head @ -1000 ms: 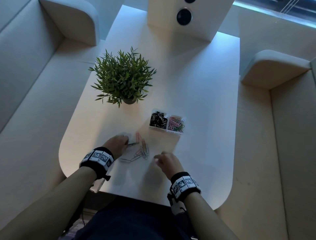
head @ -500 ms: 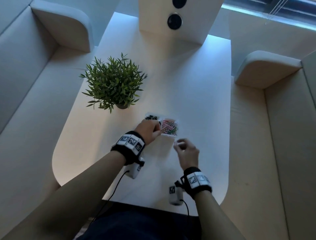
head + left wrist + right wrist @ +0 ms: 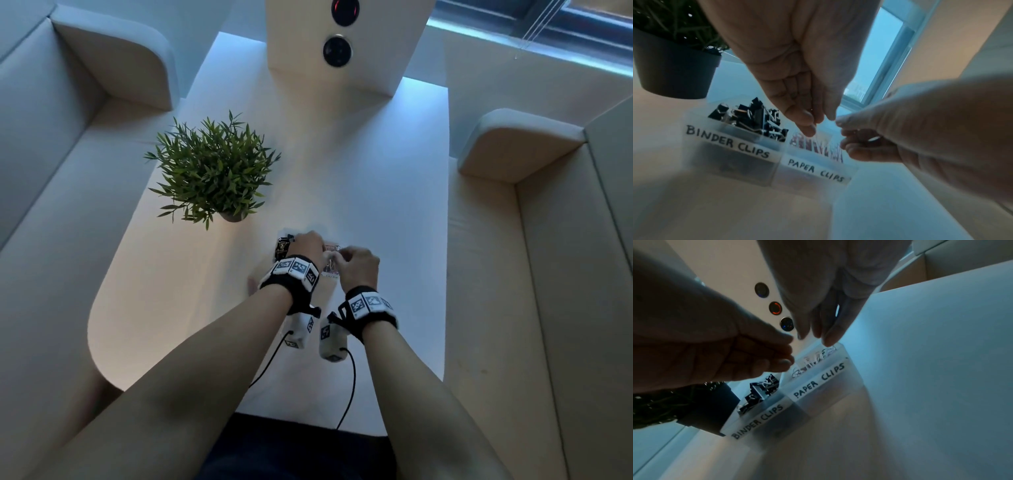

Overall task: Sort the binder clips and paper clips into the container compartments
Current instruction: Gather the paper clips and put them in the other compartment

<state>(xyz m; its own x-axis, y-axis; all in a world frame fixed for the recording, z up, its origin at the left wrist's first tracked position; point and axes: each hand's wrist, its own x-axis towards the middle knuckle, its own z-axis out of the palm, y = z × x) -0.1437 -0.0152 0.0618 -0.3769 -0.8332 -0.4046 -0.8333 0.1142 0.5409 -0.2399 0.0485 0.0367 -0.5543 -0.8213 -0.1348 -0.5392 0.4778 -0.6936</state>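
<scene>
A clear two-part container (image 3: 731, 146) stands on the white table (image 3: 376, 188), labelled BINDER CLIPS on its left half and PAPER CLIPS on its right half. Black binder clips (image 3: 754, 116) fill the left compartment and coloured paper clips (image 3: 816, 146) lie in the right one. My left hand (image 3: 818, 121) hovers over the paper clip compartment, fingertips bunched and pointing down, with nothing visible between them. My right hand (image 3: 818, 335) hangs just right of it above the same compartment, pinching a thin shiny paper clip (image 3: 837, 310). From the head camera both hands cover most of the container.
A potted green plant (image 3: 212, 171) in a dark pot (image 3: 672, 71) stands just left and behind the container. A pale post with round buttons (image 3: 337, 51) rises at the table's far end. Sofa seats flank the table on both sides. Wrist-camera cables (image 3: 349, 387) trail over the near edge.
Both hands rose from the loose paper clips near the front of the table and moved forward to the container. The right hand has joined the left above the paper clip compartment.
</scene>
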